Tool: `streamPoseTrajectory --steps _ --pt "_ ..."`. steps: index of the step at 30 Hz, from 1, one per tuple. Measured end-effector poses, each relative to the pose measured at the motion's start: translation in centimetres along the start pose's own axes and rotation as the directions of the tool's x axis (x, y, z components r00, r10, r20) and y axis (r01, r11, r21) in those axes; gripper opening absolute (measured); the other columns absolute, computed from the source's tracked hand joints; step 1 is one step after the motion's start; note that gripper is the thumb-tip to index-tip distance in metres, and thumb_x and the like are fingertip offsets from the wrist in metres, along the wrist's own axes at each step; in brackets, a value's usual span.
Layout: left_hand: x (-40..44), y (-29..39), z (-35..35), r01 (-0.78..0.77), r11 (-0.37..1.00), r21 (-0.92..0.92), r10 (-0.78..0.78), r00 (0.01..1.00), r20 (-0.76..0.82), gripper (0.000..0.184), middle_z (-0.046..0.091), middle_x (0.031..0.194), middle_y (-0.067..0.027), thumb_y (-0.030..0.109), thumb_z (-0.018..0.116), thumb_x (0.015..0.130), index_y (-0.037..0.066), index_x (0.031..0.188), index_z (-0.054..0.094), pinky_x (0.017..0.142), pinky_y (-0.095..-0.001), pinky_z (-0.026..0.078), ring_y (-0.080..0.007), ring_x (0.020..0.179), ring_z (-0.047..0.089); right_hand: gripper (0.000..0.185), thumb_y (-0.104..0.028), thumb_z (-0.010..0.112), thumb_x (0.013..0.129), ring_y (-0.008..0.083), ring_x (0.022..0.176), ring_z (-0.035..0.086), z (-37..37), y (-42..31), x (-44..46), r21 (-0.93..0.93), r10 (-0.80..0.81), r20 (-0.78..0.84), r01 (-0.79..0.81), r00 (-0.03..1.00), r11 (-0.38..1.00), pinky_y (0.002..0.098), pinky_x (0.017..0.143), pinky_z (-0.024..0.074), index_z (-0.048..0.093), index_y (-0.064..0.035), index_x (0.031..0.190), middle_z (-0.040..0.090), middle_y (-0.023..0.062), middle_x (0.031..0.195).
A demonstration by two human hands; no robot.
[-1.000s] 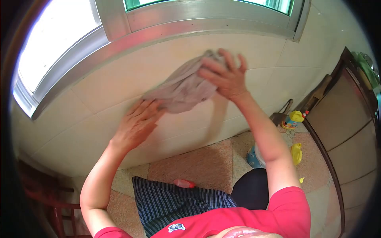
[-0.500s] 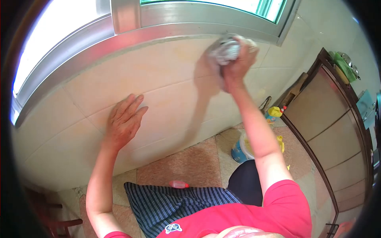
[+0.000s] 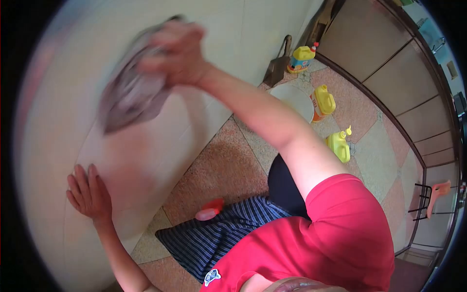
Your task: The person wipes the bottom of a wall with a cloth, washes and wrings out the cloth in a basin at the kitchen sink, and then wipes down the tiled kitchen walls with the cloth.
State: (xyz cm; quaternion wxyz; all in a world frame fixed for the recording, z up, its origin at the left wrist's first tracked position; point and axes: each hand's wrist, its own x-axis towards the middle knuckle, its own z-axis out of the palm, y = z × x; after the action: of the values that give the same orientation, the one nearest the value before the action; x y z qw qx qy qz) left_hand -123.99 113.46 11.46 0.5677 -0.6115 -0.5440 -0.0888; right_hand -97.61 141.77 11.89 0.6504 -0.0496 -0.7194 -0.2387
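Note:
In my right hand [image 3: 177,58] is a grey cloth [image 3: 134,100], gripped at its upper end and held against the tiled wall [image 3: 214,29] or very near it. Motion blurs both the hand and the cloth, whose lower part hangs loose to the left. My left hand [image 3: 91,194] lies on the wall lower down, its palm to the tiles and its fingers stretched out, holding nothing.
On the floor to the right stand a white bucket [image 3: 296,100], a yellow jug with an orange label [image 3: 323,103], a yellow pump bottle [image 3: 339,146] and another yellow bottle [image 3: 301,59]. A dustpan [image 3: 277,70] leans by the wall. A red-and-clear bottle [image 3: 209,210] lies near my apron.
My right hand has swept the cloth from below the window frame leftward along the wall. The view has turned down and right, so the window has left it. My left hand still rests on the tiles.

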Motion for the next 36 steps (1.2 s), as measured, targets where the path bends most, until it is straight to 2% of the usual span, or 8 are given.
streamPoseTrajectory --steps 7,9,11,16,20,23,30,36 --pt "1.3 1.3 0.7 -0.035 0.998 0.049 0.037 0.999 -0.033 0.028 0.054 0.132 -0.0042 0.029 0.050 0.095 0.021 0.118 0.063 0.110 -0.0374 0.019 -0.0251 0.127 0.044 0.051 -0.033 0.071 0.069 0.0316 0.107 0.040 -3.9 2.3 -22.8 -0.202 0.770 -0.195 -0.793 0.608 0.575 0.0431 0.091 0.0335 0.047 -0.0182 0.112 0.044 0.0105 0.108" --pt "0.9 1.3 1.0 -0.039 0.999 0.022 0.040 0.997 -0.061 0.030 0.053 0.133 -0.0035 0.031 0.050 0.095 0.022 0.120 0.062 0.109 -0.0370 0.019 -0.0243 0.128 0.043 0.049 -0.029 0.068 0.073 0.0317 0.107 0.041 -1.3 0.5 -34.4 0.571 0.996 0.014 -0.819 0.086 0.063 0.0404 0.093 0.0341 0.045 -0.0151 0.114 0.042 0.0139 0.110" --pt "0.4 1.2 1.4 -0.039 0.999 0.001 0.039 0.996 -0.076 0.033 0.052 0.134 -0.0021 0.035 0.049 0.095 0.023 0.124 0.060 0.108 -0.0363 0.019 -0.0228 0.127 0.043 0.045 -0.025 0.064 0.077 0.0320 0.107 0.042 -1.1 -0.6 -38.0 0.686 0.975 0.212 -0.701 -0.060 -0.192 0.0391 0.094 0.0347 0.044 -0.0123 0.116 0.043 0.0158 0.111" --pt "-0.2 0.7 1.3 -0.063 0.998 0.013 0.064 0.995 -0.082 0.032 0.050 0.136 -0.0053 0.031 0.051 0.094 0.020 0.122 0.061 0.110 -0.0371 0.018 -0.0251 0.131 0.039 0.034 -0.017 0.051 0.085 0.0335 0.106 0.045 -7.2 -5.7 -32.6 -0.120 0.964 0.158 -0.965 0.215 0.235 0.0394 0.094 0.0360 0.044 -0.0064 0.116 0.046 0.0174 0.108" --pt "0.1 0.6 1.2 -0.072 0.997 0.032 0.074 0.995 -0.072 0.030 0.049 0.137 -0.0071 0.028 0.053 0.093 0.018 0.120 0.062 0.110 -0.0382 0.018 -0.0266 0.131 0.039 0.045 -0.003 0.054 0.079 0.0368 0.112 0.045 -11.4 -6.8 -35.1 -0.382 0.959 0.185 -0.915 -0.216 -0.133 0.0405 0.096 0.0356 0.041 -0.0076 0.122 0.047 0.0207 0.117" --pt "-0.1 0.4 1.2 -0.076 0.997 0.021 0.077 0.995 -0.060 0.030 0.049 0.137 -0.0075 0.028 0.053 0.093 0.017 0.120 0.062 0.110 -0.0390 0.019 -0.0276 0.131 0.039 0.046 0.001 0.052 0.077 0.0378 0.113 0.046 -14.0 -6.7 -39.3 -0.193 0.962 0.229 -0.975 -0.152 -0.109 0.0417 0.096 0.0366 0.041 -0.0084 0.121 0.048 0.0218 0.119" --pt "-0.3 -0.2 1.1 -0.093 0.995 0.043 0.095 0.994 -0.048 0.032 0.049 0.136 -0.0092 0.029 0.051 0.094 0.016 0.122 0.061 0.109 -0.0397 0.020 -0.0285 0.131 0.038 0.050 0.002 0.052 0.075 0.0353 0.114 0.047 -17.2 -6.7 -36.9 -0.330 0.948 0.040 -0.900 -0.315 -0.285 0.0415 0.098 0.0354 0.038 -0.0081 0.122 0.049 0.0181 0.118" --pt "-0.2 0.1 1.1 -0.095 0.994 0.048 0.098 0.993 -0.071 0.032 0.049 0.136 -0.0086 0.029 0.050 0.095 0.016 0.122 0.061 0.107 -0.0397 0.023 -0.0287 0.131 0.038 0.056 0.000 0.053 0.075 0.0363 0.118 0.045 -21.3 -5.6 -38.4 -0.373 0.974 -0.034 -0.901 -0.225 -0.221 0.0412 0.101 0.0338 0.037 -0.0106 0.128 0.049 0.0189 0.121"
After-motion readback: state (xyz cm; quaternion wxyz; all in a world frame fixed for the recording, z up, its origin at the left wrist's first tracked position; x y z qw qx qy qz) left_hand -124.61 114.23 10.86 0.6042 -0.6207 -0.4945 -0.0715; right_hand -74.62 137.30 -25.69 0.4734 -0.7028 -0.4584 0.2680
